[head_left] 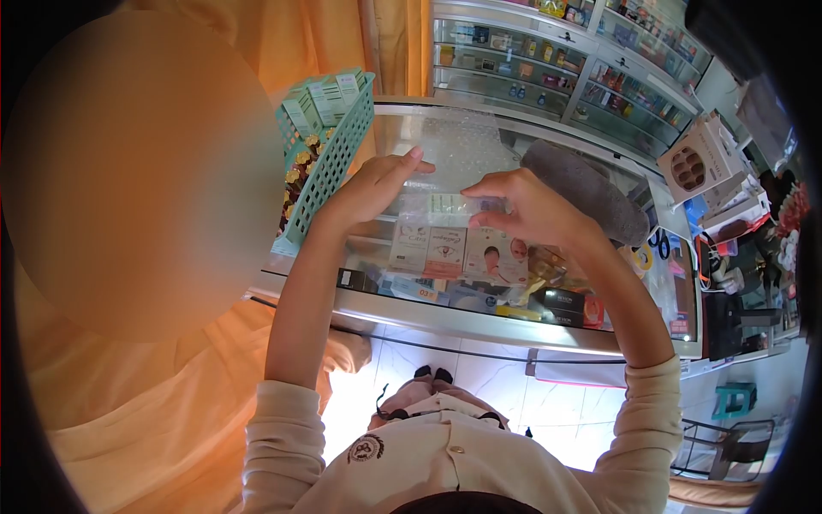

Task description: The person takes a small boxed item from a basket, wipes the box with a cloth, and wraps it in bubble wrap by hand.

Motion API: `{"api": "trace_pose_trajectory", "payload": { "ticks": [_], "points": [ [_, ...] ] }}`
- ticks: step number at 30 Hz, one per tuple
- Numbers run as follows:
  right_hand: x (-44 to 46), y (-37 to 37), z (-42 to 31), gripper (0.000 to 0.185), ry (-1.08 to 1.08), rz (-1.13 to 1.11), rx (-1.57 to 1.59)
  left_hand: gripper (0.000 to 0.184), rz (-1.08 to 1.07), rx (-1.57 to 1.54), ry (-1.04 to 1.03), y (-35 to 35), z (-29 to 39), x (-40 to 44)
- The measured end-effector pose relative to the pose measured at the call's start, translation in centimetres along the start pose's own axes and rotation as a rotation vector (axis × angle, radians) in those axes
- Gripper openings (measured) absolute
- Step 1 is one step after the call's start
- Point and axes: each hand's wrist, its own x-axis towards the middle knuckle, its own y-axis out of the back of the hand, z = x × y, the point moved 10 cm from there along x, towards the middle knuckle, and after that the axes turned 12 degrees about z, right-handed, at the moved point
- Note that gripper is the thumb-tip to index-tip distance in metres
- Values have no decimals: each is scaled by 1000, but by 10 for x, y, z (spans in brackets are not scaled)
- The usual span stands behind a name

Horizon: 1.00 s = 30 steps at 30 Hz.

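A small white-and-green box (447, 206) lies on the glass counter, with clear bubble wrap (454, 141) around it and spreading behind it. My right hand (535, 206) grips the box's right end, thumb on the near edge and curved fingers on the far edge. To the left, my left hand (377, 187) is open over the wrap, thumb raised and fingers pointing right. It holds nothing that I can see; its fingertips are partly hidden. Beneath the glass, just in front of the small box, white-and-pink cosmetic boxes (445, 250) show through.
A mint basket (338, 176) of green boxes and gold-topped items stands left. A grey rolled cloth (586, 190) lies right, with black scissors (658, 243) and a tape roll (640, 259) nearby. A brown-and-white carton (698, 161) stands far right. Glass shelves (514, 64) are behind.
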Motion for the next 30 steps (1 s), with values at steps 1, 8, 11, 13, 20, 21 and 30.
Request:
{"api": "trace_pose_trajectory", "payload": {
  "ticks": [1, 8, 11, 13, 20, 21, 30],
  "points": [
    [4, -1, 3, 35, 79, 4, 20, 77, 1, 0, 1, 0, 0, 0],
    [20, -3, 15, 33, 83, -73, 154, 57, 17, -46, -52, 0, 13, -1],
    [22, -2, 11, 32, 118, -88, 62, 42, 25, -55, -202, 0, 29, -3],
    [23, -2, 14, 31, 128, -83, 71, 37, 14, -45, -311, -4, 38, -5],
    [29, -9, 42, 25, -54, -120, 202, 32, 6, -131, -158, -10, 25, -1],
    [29, -10, 41, 25, -53, -121, 202, 32, 19, -134, -128, -10, 21, -1],
    [19, -1, 12, 25, 72, 65, 92, 35, 31, -79, -24, -12, 4, 7]
  ]
}}
